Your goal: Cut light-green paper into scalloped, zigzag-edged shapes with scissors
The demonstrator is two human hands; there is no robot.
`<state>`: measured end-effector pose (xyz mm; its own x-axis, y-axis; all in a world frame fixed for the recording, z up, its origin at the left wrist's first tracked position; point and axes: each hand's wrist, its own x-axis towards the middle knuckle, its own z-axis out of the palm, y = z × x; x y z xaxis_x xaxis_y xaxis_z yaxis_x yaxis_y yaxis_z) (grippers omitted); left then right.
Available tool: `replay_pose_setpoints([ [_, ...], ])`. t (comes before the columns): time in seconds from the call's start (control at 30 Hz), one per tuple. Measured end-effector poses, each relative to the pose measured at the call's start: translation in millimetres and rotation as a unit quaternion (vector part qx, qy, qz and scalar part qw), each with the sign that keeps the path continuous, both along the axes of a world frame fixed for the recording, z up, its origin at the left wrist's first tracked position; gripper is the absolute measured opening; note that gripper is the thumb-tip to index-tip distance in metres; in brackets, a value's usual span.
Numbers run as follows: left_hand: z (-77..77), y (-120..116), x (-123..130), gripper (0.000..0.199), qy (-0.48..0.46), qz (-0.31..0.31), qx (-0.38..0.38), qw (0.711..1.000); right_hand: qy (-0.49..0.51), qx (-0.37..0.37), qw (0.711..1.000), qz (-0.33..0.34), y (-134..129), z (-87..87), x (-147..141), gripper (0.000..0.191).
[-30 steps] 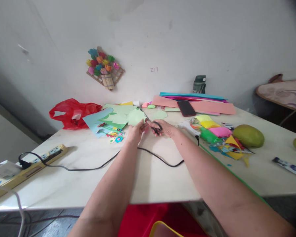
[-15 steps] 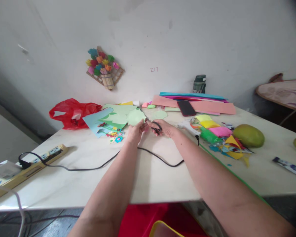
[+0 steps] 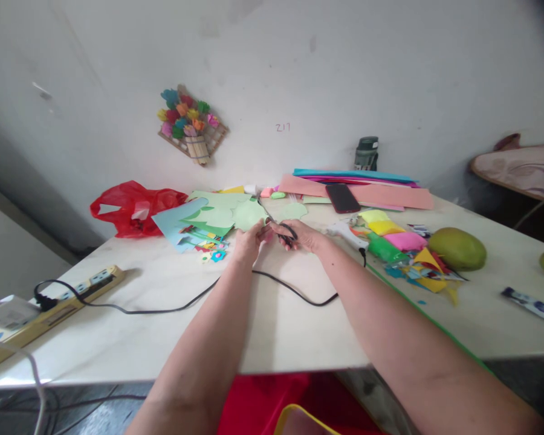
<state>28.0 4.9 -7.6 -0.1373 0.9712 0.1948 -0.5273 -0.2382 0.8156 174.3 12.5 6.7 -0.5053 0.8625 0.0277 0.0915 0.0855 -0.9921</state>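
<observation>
My right hand (image 3: 301, 234) is closed around the black handles of a pair of scissors (image 3: 288, 232), whose blades point up and to the left. Close against it, my left hand (image 3: 250, 238) pinches the near edge of a light green paper piece (image 3: 248, 213) with a rounded outline. The blades lie along the right edge of that paper; whether they are apart is too small to tell. Another light green cutout (image 3: 294, 211) rests just beyond the scissors. To the left lie green and light blue paper sheets (image 3: 167, 225) with small coloured paper flowers (image 3: 217, 256).
A black cord (image 3: 172, 312) runs across the table from a power strip (image 3: 90, 284). A red plastic bag (image 3: 131, 208) lies at the left. Toward the right are a phone (image 3: 342, 198), stacked coloured paper (image 3: 390, 196), clay packets (image 3: 385, 228), paper scraps (image 3: 428, 275) and a mango (image 3: 457, 249).
Hardly anything differs. Both hands, the scissors and the light green paper stay in nearly the same place.
</observation>
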Motion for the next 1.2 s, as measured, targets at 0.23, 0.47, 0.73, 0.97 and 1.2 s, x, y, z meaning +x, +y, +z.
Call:
replay_pose_setpoints([
  [0.23,0.8,0,0,0.03,-0.001,0.006,-0.007,1.0,0.01,0.006,1.0,0.006,0,-1.4,1,0.039],
  [0.47,-3.6,3,-7,0.035,0.031,-0.018,-0.006,0.999,0.0,0.003,1.0,0.007,0,-1.8,2,0.037],
  [0.73,-7.4,6,-12,0.03,0.062,-0.04,-0.022,0.997,-0.009,-0.012,1.0,-0.018,-3,3.3,0,0.029],
  [0.97,-5.2,4,-12,0.029,0.059,-0.036,-0.018,0.997,-0.014,0.007,1.0,0.009,2,-1.0,7,0.034],
  [1.2,0.5,-1,-21,0.026,0.044,-0.053,-0.024,0.997,-0.067,0.005,0.992,0.109,5,2.3,21,0.039],
])
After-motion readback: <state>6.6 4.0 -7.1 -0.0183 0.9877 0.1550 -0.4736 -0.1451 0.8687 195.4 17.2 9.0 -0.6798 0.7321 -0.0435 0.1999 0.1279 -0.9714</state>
